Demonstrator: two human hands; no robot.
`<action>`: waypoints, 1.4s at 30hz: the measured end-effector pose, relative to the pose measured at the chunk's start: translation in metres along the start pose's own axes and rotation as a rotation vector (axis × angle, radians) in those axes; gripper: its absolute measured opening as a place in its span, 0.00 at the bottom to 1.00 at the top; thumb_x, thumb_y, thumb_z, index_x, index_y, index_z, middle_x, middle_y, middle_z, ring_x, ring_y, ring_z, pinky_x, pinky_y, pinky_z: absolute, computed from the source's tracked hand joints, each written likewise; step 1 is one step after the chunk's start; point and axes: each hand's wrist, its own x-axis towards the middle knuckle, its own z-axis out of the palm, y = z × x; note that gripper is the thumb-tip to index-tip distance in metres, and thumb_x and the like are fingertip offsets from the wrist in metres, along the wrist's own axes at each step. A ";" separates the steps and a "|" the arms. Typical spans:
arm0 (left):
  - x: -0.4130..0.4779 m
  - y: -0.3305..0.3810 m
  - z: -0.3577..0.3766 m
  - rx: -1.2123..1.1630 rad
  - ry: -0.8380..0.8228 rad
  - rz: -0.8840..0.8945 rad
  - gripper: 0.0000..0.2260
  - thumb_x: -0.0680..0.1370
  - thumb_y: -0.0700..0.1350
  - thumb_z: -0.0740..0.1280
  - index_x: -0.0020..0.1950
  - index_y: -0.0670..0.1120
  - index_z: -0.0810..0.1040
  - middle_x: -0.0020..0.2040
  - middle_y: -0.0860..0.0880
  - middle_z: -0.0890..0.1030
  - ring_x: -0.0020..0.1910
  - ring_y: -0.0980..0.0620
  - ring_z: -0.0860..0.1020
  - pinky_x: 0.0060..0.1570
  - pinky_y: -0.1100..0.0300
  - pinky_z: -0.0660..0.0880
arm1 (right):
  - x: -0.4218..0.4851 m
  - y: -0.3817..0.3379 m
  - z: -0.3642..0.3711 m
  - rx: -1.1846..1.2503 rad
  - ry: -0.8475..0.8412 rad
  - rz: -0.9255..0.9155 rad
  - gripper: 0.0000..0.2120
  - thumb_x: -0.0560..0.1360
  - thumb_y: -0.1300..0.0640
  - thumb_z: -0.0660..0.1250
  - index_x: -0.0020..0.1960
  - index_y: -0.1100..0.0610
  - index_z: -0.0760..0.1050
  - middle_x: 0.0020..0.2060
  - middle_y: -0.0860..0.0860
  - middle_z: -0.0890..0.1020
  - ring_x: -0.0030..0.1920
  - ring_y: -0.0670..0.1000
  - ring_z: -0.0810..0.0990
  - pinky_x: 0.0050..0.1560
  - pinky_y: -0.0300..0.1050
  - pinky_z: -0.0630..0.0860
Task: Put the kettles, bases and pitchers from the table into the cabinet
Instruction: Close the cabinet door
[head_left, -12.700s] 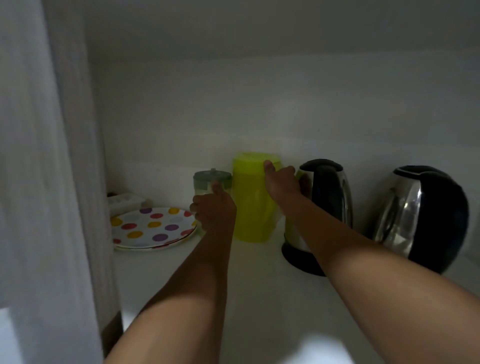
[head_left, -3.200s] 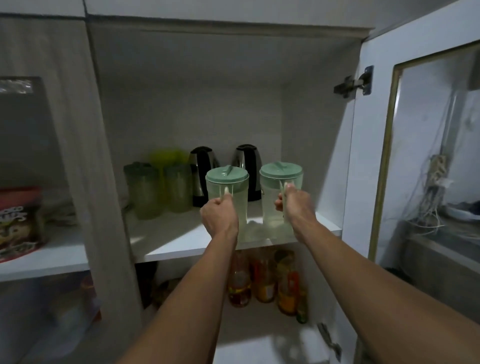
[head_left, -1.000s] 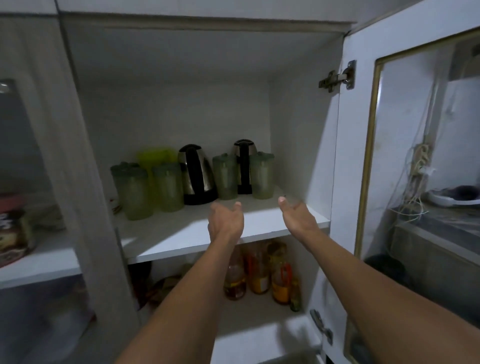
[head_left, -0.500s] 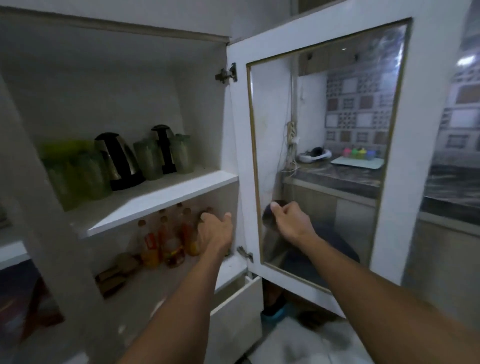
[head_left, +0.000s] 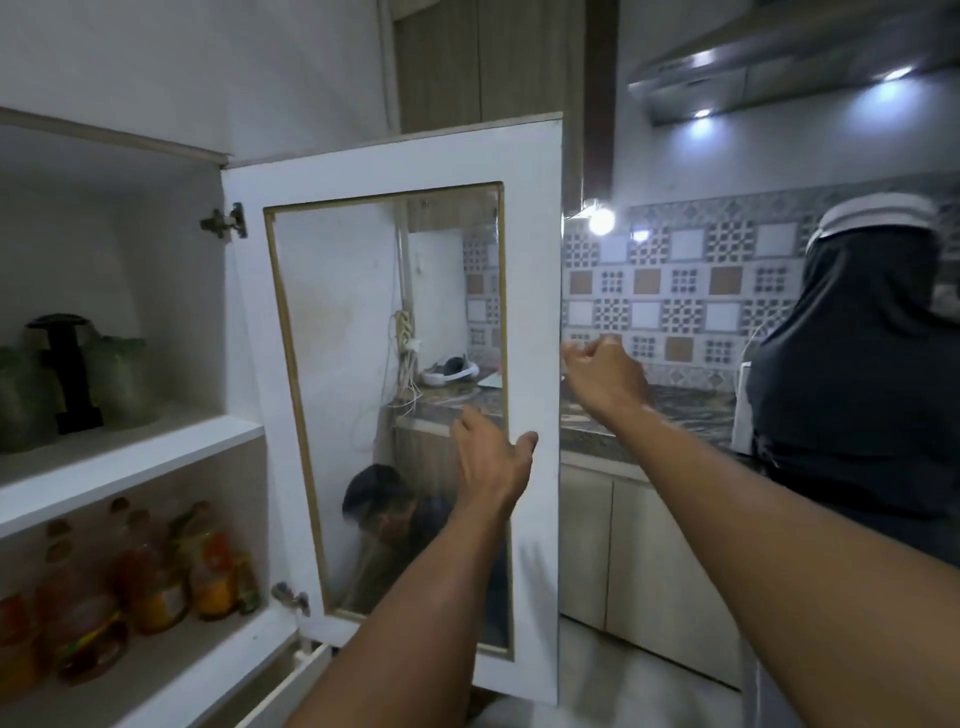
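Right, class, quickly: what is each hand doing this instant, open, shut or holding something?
Left hand: open, fingers spread in front of the cabinet door.
Right hand: loosely curled, holding nothing, beside the door's edge.

Cabinet (head_left: 166, 291): white, glass-paned door (head_left: 532, 312) swung wide open. Left hand (head_left: 491, 462) fingers (head_left: 462, 423) are at the pane; right hand (head_left: 602, 376) fingers (head_left: 571, 351) are just beside the door's free edge. Well left of all fingers, on the upper shelf (head_left: 130, 460): kettle (head_left: 65, 371) upright, black handle facing out, close between two translucent green pitchers (head_left: 122, 379) (head_left: 23, 400), both upright and lidded.
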 end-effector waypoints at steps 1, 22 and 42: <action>0.006 0.008 0.015 0.003 0.010 0.030 0.33 0.75 0.51 0.72 0.71 0.38 0.62 0.71 0.39 0.66 0.69 0.40 0.69 0.65 0.53 0.68 | 0.011 0.002 -0.006 -0.002 0.003 -0.016 0.25 0.79 0.41 0.58 0.66 0.59 0.70 0.60 0.60 0.80 0.59 0.63 0.79 0.58 0.55 0.75; 0.148 0.065 0.169 0.209 0.391 -0.110 0.48 0.73 0.50 0.74 0.79 0.40 0.42 0.78 0.36 0.46 0.78 0.36 0.48 0.72 0.43 0.62 | 0.167 -0.007 0.043 0.182 -0.306 -0.179 0.15 0.80 0.56 0.63 0.64 0.59 0.67 0.62 0.57 0.79 0.62 0.61 0.76 0.52 0.50 0.71; 0.008 0.015 0.028 -0.014 0.412 0.078 0.39 0.74 0.56 0.67 0.79 0.46 0.52 0.76 0.43 0.61 0.72 0.44 0.67 0.66 0.46 0.71 | -0.030 -0.065 0.001 0.196 -0.284 -0.508 0.12 0.82 0.49 0.57 0.59 0.57 0.63 0.51 0.56 0.82 0.49 0.61 0.79 0.45 0.51 0.66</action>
